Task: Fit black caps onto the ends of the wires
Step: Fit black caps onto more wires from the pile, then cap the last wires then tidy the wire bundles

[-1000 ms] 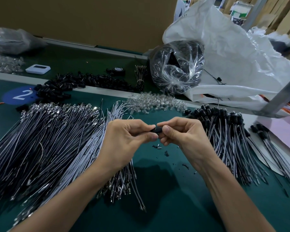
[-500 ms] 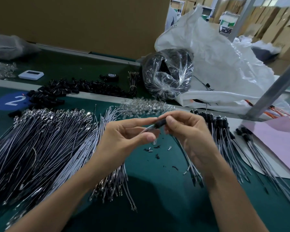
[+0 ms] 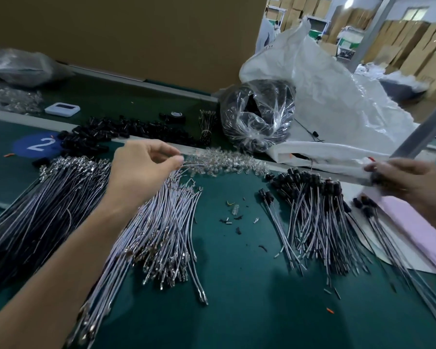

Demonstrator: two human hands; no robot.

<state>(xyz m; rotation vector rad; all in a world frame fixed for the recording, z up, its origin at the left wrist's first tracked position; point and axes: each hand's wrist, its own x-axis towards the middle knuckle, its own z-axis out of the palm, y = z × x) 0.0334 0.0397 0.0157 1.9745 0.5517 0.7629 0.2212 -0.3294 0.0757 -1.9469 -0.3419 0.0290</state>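
My left hand (image 3: 144, 172) reaches over the middle bundle of grey uncapped wires (image 3: 166, 235) and pinches one wire's top end between thumb and forefinger. A larger bundle of bare wires (image 3: 48, 197) lies to the left. My right hand (image 3: 403, 182) is far right and blurred, its fingers curled round a dark capped wire end above the pile of capped wires (image 3: 312, 210). Loose black caps (image 3: 106, 134) are heaped along the belt's far edge. One capped wire (image 3: 269, 200) lies alone beside the pile.
Clear small parts (image 3: 224, 162) lie in a strip behind the wires. A tied plastic bag of black parts (image 3: 257, 117) and a big white sack (image 3: 337, 109) stand at the back right. Pink paper (image 3: 413, 230) lies under more capped wires. A grey metal post (image 3: 425, 127) slants at right. Scraps litter the green mat (image 3: 237, 273).
My hands have parted from the centre. The right hand carried the capped wire out to the right pile. The left hand moved up and left to the bare wire ends.
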